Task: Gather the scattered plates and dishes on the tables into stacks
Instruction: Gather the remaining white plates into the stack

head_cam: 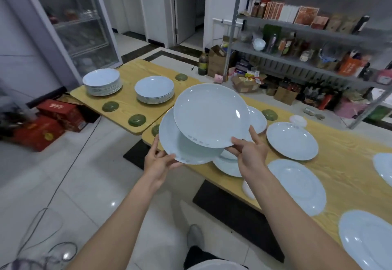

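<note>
While both hands are raised over the left end of the near yellow wood-grain table (pixel 343 148), each holds one round, pale-blue glazed ceramic plate. The left hand (pixel 158 159) grips the lower plate (pixel 176 140) at its near-left rim, thumb on top and fingers curled beneath. The right hand (pixel 250 153) grips the upper plate (pixel 212 114) at its near rim, thumb pressed on the top face and fingers underneath. The upper plate is tilted, its far edge raised, and it overlaps the lower plate; whether the two touch cannot be told.

Loose plates of the same kind lie flat on the near table: one right of the hands (pixel 291 140), one nearer the camera (pixel 297 184), one at the lower right corner (pixel 367 240), and one partly hidden below the hands (pixel 228 165). A small white dish (pixel 298 120) sits at the far edge.

On the far yellow table (pixel 131 72), two stacks of pale-blue plates stand near each other: a taller left stack (pixel 101 81) and a right stack (pixel 154 89). Small round green dishes (pixel 137 120) sit singly on both tables.

Red cardboard boxes (pixel 53 119) rest on the white tiled floor at left. Grey metal shelving (pixel 297 27) loaded with packaged goods lines the right wall.
</note>
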Action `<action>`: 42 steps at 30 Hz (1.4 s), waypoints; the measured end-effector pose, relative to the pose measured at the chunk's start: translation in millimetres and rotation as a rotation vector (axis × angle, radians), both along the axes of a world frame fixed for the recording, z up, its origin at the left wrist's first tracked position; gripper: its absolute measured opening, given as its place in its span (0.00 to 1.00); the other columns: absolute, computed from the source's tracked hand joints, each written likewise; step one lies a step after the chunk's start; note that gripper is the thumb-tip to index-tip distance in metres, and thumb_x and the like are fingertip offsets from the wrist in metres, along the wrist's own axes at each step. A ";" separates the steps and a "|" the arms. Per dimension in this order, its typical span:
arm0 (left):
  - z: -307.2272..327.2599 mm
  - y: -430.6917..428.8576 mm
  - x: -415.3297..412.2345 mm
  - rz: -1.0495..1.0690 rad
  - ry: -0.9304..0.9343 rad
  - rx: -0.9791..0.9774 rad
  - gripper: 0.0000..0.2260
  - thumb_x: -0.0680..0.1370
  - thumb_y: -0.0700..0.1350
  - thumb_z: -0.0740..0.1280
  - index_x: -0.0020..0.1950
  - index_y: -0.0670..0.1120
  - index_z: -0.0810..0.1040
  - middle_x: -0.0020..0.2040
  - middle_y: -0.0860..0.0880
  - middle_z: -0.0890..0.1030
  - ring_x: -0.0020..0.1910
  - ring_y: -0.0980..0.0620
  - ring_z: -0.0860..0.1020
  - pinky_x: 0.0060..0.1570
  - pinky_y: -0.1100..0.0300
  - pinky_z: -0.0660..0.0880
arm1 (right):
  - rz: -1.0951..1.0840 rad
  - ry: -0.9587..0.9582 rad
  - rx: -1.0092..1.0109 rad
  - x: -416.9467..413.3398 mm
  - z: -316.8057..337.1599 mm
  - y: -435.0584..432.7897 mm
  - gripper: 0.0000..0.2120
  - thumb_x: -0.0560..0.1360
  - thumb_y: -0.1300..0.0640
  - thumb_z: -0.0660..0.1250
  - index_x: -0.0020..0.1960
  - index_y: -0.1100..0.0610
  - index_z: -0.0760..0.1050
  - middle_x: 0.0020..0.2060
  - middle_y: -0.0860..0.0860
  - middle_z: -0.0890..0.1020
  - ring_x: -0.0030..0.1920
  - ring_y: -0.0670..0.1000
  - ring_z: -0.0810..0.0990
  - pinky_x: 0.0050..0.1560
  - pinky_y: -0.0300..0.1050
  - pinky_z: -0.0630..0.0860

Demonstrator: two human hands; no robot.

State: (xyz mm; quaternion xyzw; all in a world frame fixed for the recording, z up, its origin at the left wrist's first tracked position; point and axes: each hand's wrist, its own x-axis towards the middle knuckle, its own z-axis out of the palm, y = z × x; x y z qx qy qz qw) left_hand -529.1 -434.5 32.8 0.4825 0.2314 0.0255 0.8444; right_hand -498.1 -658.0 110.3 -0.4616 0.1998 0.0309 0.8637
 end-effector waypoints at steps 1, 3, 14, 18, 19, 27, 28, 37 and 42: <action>-1.9 9.0 7.3 0.013 -0.002 0.002 0.41 0.75 0.24 0.65 0.80 0.54 0.56 0.67 0.42 0.77 0.57 0.40 0.82 0.53 0.36 0.79 | 0.017 -0.002 -0.001 10.2 -1.9 9.5 0.38 0.72 0.76 0.67 0.77 0.55 0.63 0.57 0.58 0.82 0.43 0.56 0.87 0.50 0.54 0.83; -2.6 25.3 23.0 0.043 -0.008 0.008 0.41 0.75 0.24 0.65 0.80 0.54 0.58 0.65 0.43 0.78 0.57 0.40 0.82 0.52 0.36 0.79 | 0.048 -0.010 -0.003 33.4 -5.5 29.6 0.38 0.72 0.76 0.67 0.77 0.55 0.63 0.59 0.60 0.82 0.43 0.56 0.87 0.53 0.57 0.82; -2.2 127.0 127.8 0.186 0.047 0.081 0.41 0.74 0.24 0.66 0.79 0.56 0.58 0.65 0.40 0.78 0.51 0.39 0.84 0.47 0.42 0.82 | 0.155 0.017 0.064 163.3 -11.4 137.1 0.38 0.71 0.77 0.68 0.77 0.56 0.63 0.60 0.59 0.81 0.44 0.57 0.87 0.51 0.56 0.82; -2.3 158.1 160.8 0.189 0.052 0.055 0.42 0.74 0.24 0.66 0.79 0.57 0.58 0.67 0.41 0.77 0.52 0.38 0.84 0.45 0.44 0.82 | 0.148 0.026 0.035 196.4 -11.4 164.0 0.38 0.71 0.77 0.68 0.77 0.56 0.64 0.59 0.59 0.81 0.44 0.58 0.86 0.53 0.58 0.82; -3.1 165.4 169.5 0.195 0.057 0.049 0.42 0.74 0.24 0.67 0.79 0.57 0.58 0.67 0.41 0.77 0.52 0.38 0.84 0.45 0.44 0.83 | 0.143 0.028 0.027 204.2 -12.2 169.8 0.38 0.71 0.77 0.68 0.77 0.55 0.64 0.60 0.59 0.80 0.44 0.58 0.86 0.52 0.58 0.82; -22.7 224.1 250.4 0.159 0.125 0.017 0.40 0.75 0.25 0.66 0.78 0.58 0.60 0.68 0.40 0.76 0.52 0.43 0.84 0.46 0.45 0.83 | 0.017 0.076 -0.032 263.5 -29.5 224.4 0.38 0.71 0.76 0.70 0.76 0.55 0.66 0.63 0.59 0.79 0.48 0.59 0.85 0.48 0.53 0.84; -24.9 232.1 261.8 0.144 0.138 0.018 0.40 0.75 0.25 0.66 0.78 0.58 0.60 0.68 0.40 0.76 0.52 0.44 0.83 0.46 0.44 0.83 | -0.004 0.085 -0.040 271.0 -31.8 232.3 0.38 0.71 0.76 0.70 0.76 0.55 0.65 0.63 0.59 0.79 0.50 0.59 0.85 0.48 0.54 0.83; -47.5 301.3 354.3 -0.010 0.167 -0.013 0.40 0.76 0.25 0.65 0.79 0.57 0.59 0.69 0.40 0.75 0.57 0.42 0.81 0.42 0.48 0.83 | -0.203 0.123 -0.011 326.8 -48.4 290.4 0.38 0.70 0.77 0.69 0.75 0.56 0.66 0.57 0.56 0.81 0.50 0.58 0.84 0.52 0.55 0.82; -64.0 330.0 389.2 -0.058 0.190 -0.021 0.41 0.75 0.24 0.65 0.79 0.57 0.58 0.70 0.38 0.73 0.60 0.39 0.79 0.41 0.47 0.83 | -0.256 0.137 -0.048 345.6 -56.3 311.0 0.38 0.70 0.77 0.69 0.76 0.56 0.66 0.62 0.57 0.80 0.53 0.60 0.84 0.52 0.54 0.82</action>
